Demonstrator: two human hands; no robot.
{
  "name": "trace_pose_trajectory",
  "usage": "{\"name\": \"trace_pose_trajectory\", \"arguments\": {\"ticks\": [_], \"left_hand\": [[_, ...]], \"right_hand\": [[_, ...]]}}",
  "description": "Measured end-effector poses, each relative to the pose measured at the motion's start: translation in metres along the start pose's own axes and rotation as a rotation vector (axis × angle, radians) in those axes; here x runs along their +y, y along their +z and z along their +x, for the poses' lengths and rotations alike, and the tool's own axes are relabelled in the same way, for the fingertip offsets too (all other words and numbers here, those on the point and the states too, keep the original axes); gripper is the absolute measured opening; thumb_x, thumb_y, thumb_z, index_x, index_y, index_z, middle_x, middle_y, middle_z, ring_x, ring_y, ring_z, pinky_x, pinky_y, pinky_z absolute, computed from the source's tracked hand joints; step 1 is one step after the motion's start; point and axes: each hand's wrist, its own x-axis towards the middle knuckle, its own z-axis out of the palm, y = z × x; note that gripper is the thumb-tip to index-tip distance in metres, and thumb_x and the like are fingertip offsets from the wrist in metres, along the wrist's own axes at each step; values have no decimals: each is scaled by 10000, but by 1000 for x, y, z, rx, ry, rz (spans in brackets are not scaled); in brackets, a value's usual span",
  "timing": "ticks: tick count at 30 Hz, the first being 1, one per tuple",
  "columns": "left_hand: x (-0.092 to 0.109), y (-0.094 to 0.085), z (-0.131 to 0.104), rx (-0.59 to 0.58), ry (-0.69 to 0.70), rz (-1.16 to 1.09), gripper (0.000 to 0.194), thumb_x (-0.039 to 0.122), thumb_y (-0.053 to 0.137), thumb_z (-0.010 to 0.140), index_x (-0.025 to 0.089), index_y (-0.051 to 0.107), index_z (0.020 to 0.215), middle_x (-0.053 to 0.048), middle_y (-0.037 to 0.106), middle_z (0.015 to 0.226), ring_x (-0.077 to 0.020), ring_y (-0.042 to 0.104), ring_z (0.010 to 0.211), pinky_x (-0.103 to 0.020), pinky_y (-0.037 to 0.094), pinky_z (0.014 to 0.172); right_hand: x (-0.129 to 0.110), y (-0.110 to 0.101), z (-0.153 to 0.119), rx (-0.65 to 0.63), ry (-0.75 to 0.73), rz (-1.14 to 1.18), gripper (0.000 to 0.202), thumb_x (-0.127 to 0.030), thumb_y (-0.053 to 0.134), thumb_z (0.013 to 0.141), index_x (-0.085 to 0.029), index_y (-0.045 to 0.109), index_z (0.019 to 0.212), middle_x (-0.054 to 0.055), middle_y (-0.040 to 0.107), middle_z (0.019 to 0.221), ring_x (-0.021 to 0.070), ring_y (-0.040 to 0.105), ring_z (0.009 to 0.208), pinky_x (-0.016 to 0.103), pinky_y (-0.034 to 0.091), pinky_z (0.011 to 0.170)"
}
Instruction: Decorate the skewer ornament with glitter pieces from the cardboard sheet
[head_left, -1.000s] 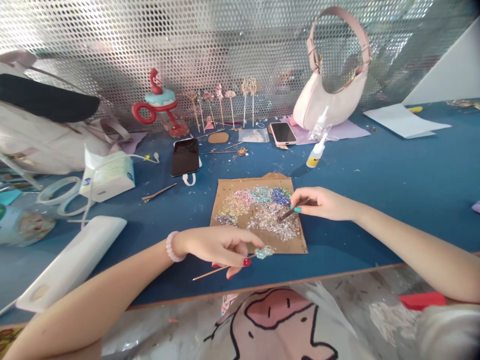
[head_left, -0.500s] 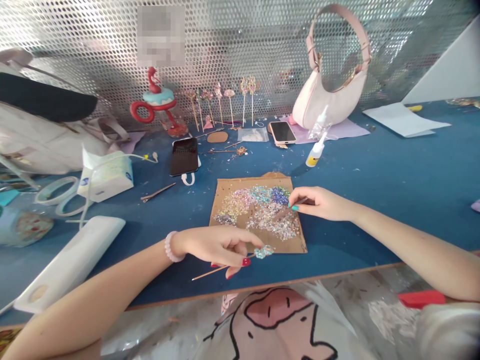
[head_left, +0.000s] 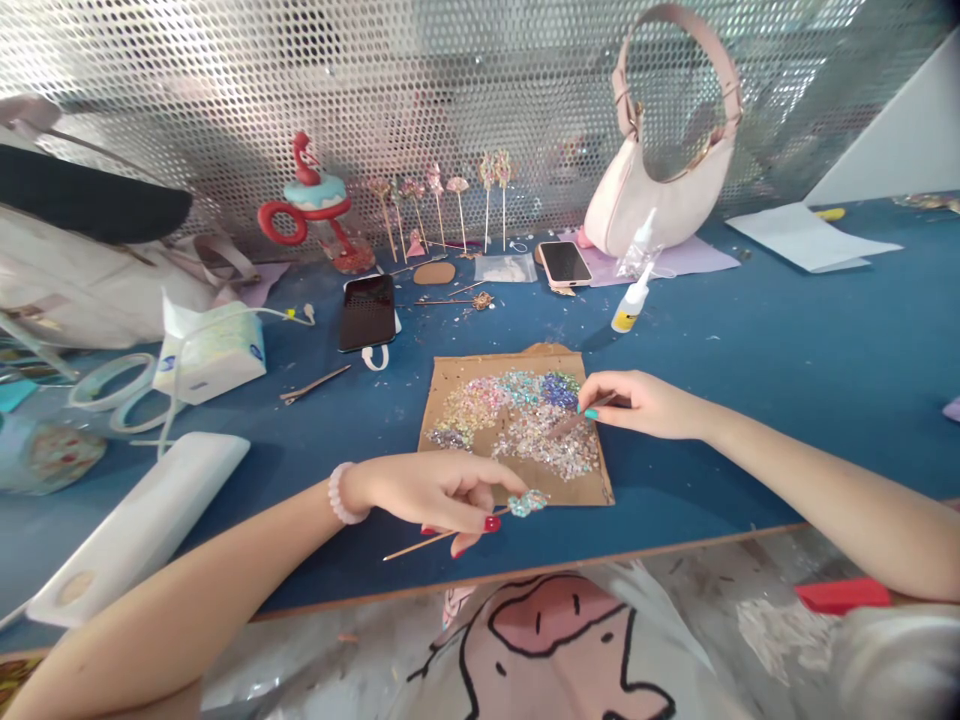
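Left hand [head_left: 450, 495] pinches a stick [head_left: 420, 546], right [head_left: 637, 403] apparently tweezers [head_left: 568, 425]; glue bottle [head_left: 631, 305] and phone [head_left: 367, 312] lie beyond.

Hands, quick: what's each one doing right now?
Left hand: closed on a thin stick with a beaded end.
Right hand: closed on tweezers, over the beads.

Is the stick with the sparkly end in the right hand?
No, the left hand holds the stick, and its sparkly end is near the cardboard.
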Motion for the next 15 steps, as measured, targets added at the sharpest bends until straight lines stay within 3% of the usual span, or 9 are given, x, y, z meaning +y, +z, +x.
{"name": "trace_pose_trajectory", "arguments": {"ticks": [7,15], "left_hand": [[-1,-1,1,-6,11,-13,454,244,549,931,131,432,1355,62,590,566,-59,386,400,-140,298,357],[-4,-1,0,-11,23,-20,441,259,551,938,138,440,1347,57,594,570,-59,378,396,-146,294,359]], "right_hand": [[-3,1,1,38,21,75,207,-387,633,823,-200,619,911,40,650,954,169,614,874,323,472,810],[-2,-1,3,144,62,276,306,-469,652,825,-174,624,901,22,631,743,125,548,657,269,396,589]]}}
